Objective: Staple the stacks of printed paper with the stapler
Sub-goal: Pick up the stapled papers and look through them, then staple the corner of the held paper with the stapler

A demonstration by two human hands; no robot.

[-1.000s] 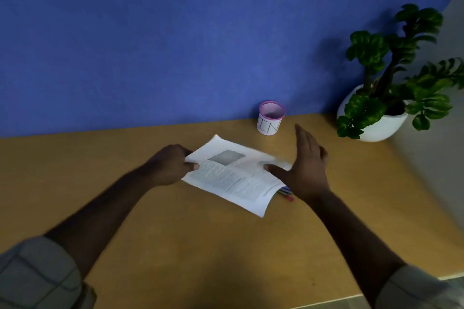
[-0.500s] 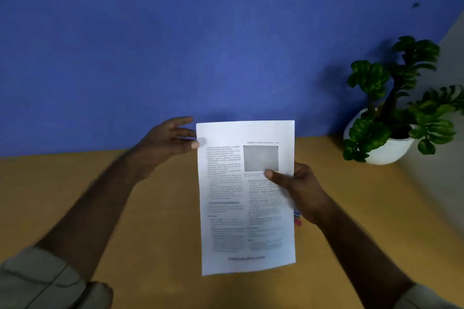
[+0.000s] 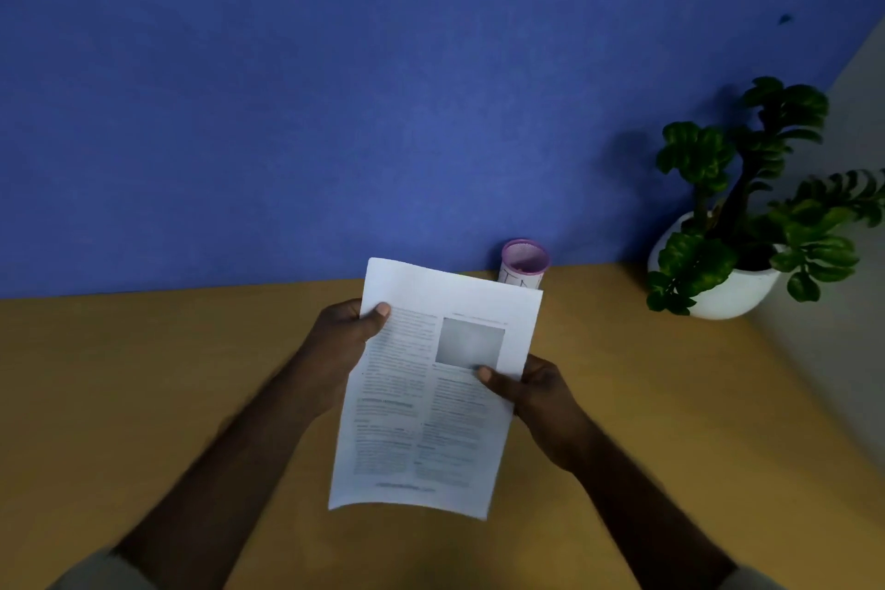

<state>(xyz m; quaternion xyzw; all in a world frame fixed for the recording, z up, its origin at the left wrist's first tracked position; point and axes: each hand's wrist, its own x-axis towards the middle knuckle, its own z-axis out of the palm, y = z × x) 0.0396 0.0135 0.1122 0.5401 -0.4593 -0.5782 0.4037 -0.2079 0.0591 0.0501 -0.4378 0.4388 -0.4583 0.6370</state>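
A stack of printed paper (image 3: 431,402), white with two text columns and a grey picture, is held upright above the wooden desk (image 3: 119,374). My left hand (image 3: 340,340) grips its upper left edge, thumb on the front. My right hand (image 3: 531,393) pinches its right edge just below the picture. The sheet tilts slightly to the right. No stapler is visible; the paper hides the desk behind it.
A small white cup with a purple rim (image 3: 524,261) stands at the back of the desk against the blue wall. A green plant in a white pot (image 3: 732,287) sits at the back right, beside a grey wall.
The paper went from lying on the desk to held upright in both hands. Since half a second ago my left hand closed on the upper left edge and the sheet tilted right.
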